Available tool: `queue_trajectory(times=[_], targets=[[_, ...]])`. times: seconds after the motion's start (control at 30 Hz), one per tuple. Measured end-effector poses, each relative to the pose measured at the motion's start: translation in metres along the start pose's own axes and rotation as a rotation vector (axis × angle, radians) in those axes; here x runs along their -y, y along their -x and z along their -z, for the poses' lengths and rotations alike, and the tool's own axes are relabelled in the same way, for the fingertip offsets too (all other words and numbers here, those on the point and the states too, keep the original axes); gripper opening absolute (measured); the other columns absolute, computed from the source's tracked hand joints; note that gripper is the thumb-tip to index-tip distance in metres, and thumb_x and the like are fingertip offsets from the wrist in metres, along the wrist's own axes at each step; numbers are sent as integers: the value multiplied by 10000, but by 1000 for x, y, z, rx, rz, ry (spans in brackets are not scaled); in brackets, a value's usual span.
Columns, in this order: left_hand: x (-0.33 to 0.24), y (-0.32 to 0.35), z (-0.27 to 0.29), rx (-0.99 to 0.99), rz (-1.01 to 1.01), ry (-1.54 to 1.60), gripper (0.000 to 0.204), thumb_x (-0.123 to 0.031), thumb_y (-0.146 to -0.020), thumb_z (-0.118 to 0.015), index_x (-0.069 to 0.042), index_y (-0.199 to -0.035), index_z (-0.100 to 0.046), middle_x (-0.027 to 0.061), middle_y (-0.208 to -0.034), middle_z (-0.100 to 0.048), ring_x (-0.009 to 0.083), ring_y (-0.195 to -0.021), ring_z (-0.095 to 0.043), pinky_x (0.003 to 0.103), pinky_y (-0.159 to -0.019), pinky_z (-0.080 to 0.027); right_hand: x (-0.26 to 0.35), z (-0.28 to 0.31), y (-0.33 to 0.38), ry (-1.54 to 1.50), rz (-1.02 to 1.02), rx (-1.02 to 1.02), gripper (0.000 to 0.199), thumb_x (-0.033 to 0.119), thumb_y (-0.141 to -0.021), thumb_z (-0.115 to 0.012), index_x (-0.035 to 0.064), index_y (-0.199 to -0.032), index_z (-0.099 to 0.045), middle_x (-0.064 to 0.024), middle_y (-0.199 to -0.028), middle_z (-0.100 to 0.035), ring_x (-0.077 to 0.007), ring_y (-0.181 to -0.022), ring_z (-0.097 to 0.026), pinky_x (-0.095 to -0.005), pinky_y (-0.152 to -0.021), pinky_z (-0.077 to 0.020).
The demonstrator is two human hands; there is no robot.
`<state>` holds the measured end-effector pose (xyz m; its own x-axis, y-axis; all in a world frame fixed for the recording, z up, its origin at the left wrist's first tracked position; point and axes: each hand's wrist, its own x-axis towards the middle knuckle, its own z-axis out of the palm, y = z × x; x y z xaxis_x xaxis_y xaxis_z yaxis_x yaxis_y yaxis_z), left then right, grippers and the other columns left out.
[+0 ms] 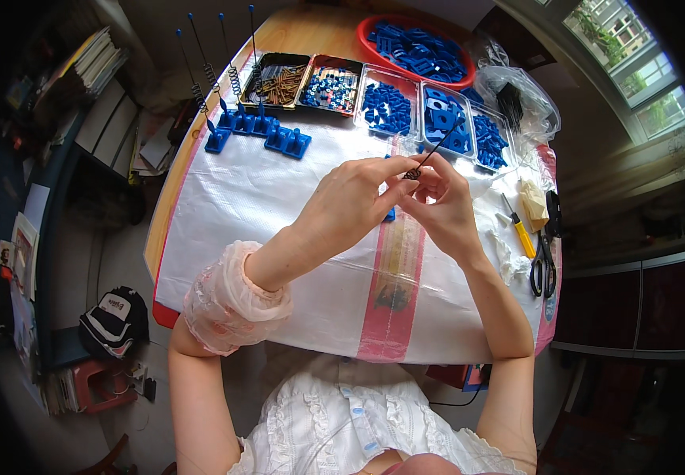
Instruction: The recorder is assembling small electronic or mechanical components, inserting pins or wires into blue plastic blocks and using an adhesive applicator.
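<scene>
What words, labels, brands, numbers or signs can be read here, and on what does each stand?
None can be quoted with confidence.
Dark-and-white backpack: pale lettering on its front, too small and blurred.
Table cover: faint print on its central band, blurred.
Stacked books or papers at upper left: any print too small.
Dark spring at the fingers: no text visible.

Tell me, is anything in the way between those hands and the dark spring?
Nothing visible is: the left hand pinches the spring, and the right hand is right beside it. A blue piece shows partly behind the left hand, not in between.
</scene>
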<state>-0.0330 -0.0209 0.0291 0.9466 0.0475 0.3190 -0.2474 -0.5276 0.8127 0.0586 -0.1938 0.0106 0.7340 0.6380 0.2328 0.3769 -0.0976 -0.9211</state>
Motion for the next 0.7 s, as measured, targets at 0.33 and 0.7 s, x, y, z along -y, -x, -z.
queue_trajectory(times=[0.33,0.7], targets=[[7,1,0,-29,-48,-77,249,-224,-1029,-664,-129,-1252,-723,133,-1154,-625,307,-913,-730,407,-805,-595,-2,-1,1,59,-3,-21,208,2,-866,-792,-2,-1056,-710,-21,-871,-754,-58,-771,-671,-222,-688,-531],[11,3,9,54,12,-33,444,-206,-965,-756,-70,-1370,-636,149,-1143,-651,286,-921,-675,380,-807,-549,-2,1,0,30,-27,-6,99,-11,-866,-781,-4,-960,-750,-34,-858,-762,-76,-773,-710,-236,-712,-557]])
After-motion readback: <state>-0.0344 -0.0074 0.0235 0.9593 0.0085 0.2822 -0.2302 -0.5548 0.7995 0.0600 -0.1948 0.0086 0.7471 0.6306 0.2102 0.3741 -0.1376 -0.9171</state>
